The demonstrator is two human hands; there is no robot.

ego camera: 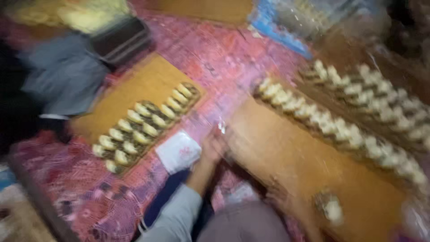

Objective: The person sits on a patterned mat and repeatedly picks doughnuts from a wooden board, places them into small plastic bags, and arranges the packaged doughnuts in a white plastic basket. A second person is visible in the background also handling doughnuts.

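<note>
The left hand (pixel 214 148) rests at the near corner of a long wooden board (pixel 304 166), fingers curled toward its edge; the blur hides whether they actually clamp it or only touch, so I cannot tell how tight the hold is. The right hand cannot be made out with any certainty. The board runs away from the hand to the right, and a row of pale filled pastries (pixel 340 130) lines its far edge, with one lone piece (pixel 330 207) near the close end. Beyond it a second board carries another row (pixel 376 94). Just left of the hand lies a white folded cloth or packet (pixel 179 151) on the pink patterned mat (pixel 215 58). Further left, a smaller board (pixel 134 85) holds two short rows of pastries (pixel 143 125).

As a judgement: if the hand tips or jerks this corner, the pastries on the far edge could slide or roll off, since nothing visible holds them.
</note>
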